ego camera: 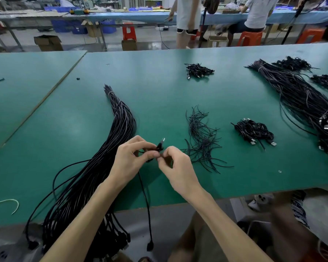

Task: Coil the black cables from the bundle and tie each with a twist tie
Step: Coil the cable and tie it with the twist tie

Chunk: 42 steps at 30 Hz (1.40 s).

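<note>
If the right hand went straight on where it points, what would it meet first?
Probably the left hand, holding the black cable just ahead of the right hand; depth is unclear.

I can read no text, number, brand or sign here. Beyond the far edge of the wide green work table (159, 87), a brown cardboard box (218, 42) stands on the floor, and its pale front carries some dark marks. They are too small and blurred for me to make out. Above the near part of that table, the silver plug of the thin black cable (160, 146) is also too small to show me any marking.
</note>
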Each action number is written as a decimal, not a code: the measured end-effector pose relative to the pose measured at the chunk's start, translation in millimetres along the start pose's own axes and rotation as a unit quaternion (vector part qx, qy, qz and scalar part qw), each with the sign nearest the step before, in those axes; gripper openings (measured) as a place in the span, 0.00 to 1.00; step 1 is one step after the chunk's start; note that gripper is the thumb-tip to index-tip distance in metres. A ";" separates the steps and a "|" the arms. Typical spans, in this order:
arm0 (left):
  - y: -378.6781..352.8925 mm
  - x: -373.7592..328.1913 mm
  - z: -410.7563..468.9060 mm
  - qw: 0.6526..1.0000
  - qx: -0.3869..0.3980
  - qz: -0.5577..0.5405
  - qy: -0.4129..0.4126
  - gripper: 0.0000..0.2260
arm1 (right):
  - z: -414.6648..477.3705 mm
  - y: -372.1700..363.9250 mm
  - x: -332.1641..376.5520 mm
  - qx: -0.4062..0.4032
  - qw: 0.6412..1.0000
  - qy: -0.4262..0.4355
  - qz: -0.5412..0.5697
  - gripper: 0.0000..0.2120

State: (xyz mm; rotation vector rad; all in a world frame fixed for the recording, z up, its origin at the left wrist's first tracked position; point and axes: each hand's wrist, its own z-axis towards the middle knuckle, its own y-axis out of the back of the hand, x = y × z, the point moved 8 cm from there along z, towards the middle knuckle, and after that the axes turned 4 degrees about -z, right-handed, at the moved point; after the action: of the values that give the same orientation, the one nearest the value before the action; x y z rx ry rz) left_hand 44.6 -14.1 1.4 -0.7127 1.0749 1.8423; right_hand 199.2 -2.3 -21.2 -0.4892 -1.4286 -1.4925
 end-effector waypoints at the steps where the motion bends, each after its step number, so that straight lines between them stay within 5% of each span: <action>1: 0.1 1.1 0.0 1.000 0.000 0.004 0.009 0.07 | -1.1 1.4 3.2 -0.009 1.000 0.013 -0.015 0.09; 8: -3.1 23.7 -0.4 0.983 0.033 -0.120 0.135 0.11 | -14.6 0.4 41.7 -0.069 0.958 0.171 -0.221 0.05; 11: -0.8 25.7 -0.2 0.965 0.033 -0.212 0.154 0.09 | -10.1 3.8 28.7 -0.047 0.986 0.096 -0.127 0.07; 15: -16.5 18.7 -7.0 0.913 0.137 -0.337 0.185 0.12 | -3.1 16.2 1.0 -0.054 0.998 -0.016 0.025 0.09; 23: -13.5 11.2 -4.5 0.956 0.125 -0.233 0.125 0.15 | -1.7 7.9 2.2 -0.032 0.999 -0.002 0.001 0.11; 28: -10.0 6.4 0.4 0.984 0.079 -0.133 0.089 0.07 | -10.5 3.3 30.7 -0.044 0.984 0.127 -0.121 0.09; 34: -5.8 9.5 1.1 0.992 0.033 -0.082 0.089 0.13 | -22.6 0.4 55.2 -0.091 0.945 0.237 -0.206 0.07; 42: -4.3 18.1 1.6 0.971 0.026 -0.189 0.146 0.09 | -10.2 7.9 23.5 -0.067 0.990 0.091 -0.084 0.07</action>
State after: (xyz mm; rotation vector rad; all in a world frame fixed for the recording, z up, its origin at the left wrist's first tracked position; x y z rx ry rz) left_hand 39.9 -4.5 -13.8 -1.0999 1.0783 1.4081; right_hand 198.7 -18.9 -0.1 -0.3095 -1.2560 -1.7312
